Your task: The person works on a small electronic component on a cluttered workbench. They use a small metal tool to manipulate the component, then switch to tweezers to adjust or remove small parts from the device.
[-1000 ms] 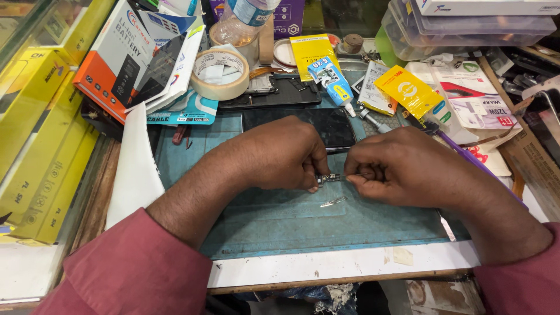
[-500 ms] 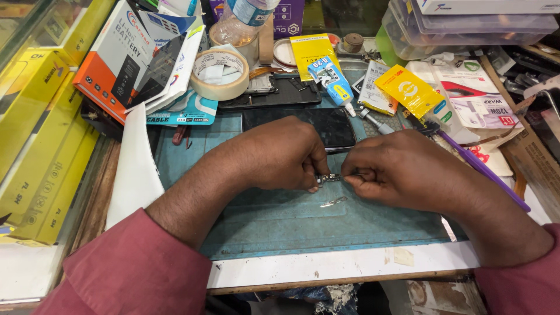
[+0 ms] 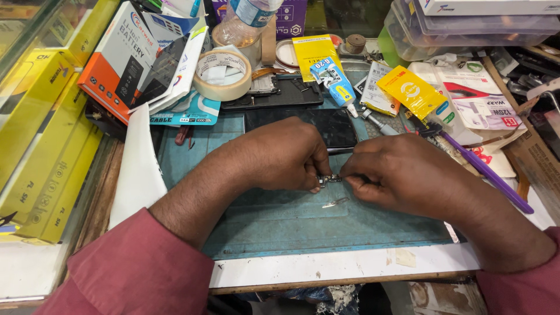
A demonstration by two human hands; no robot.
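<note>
Cluttered bench, teal mat point(image 3: 280, 227) mid-frame. Left hand point(image 3: 280, 154) and right hand point(image 3: 402, 175) both pinch small metal part point(image 3: 330, 178) at centre; dark phone point(image 3: 315, 125) just above, tape roll point(image 3: 223, 74) upper left.

a small metal part point(image 3: 330, 178), dark and silvery with tiny components along it, is held level at the centre of the frame, just above a teal mat. it is pinched at both ends, its left end by one set of fingertips and its right end by the other. only a short middle stretch is seen; its exact form cannot be told. a thin silvery sliver point(image 3: 335, 202) lies on the mat just below it, untouched.
</note>
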